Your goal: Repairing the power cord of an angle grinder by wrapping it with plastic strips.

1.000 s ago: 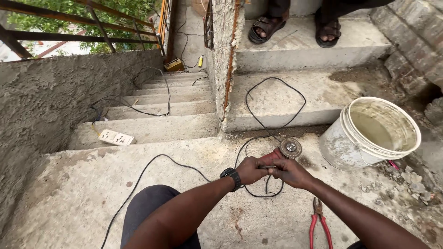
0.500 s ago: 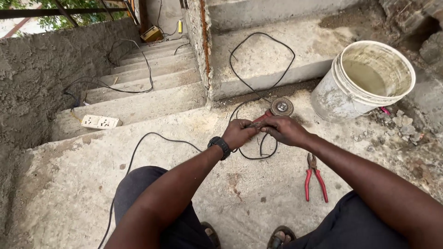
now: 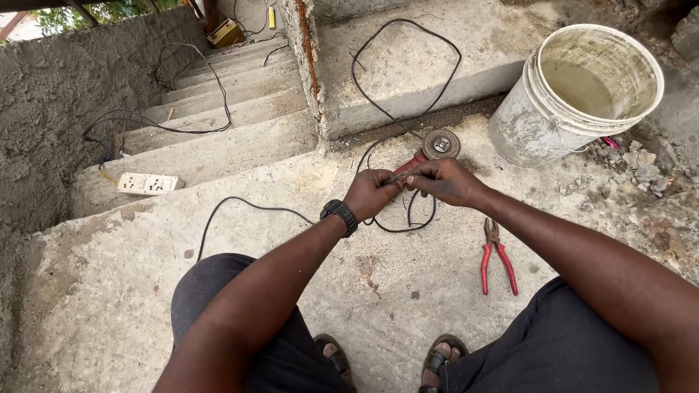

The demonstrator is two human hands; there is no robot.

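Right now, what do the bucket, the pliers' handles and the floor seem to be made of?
The bucket looks like white plastic, matte and smeared with grey residue, with a thin wire handle. The pliers have red handles, probably rubber or plastic sleeves, over dull grey metal jaws. The floor looks like rough, unpainted concrete, grainy and stained.

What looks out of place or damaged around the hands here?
The black cable sprawls in loose loops over the concrete step and floor, running under both hands. The left hand and right hand pinch its end together above the angle grinder. Red-handled pliers lie loose on the floor. The white bucket is caked with grime.
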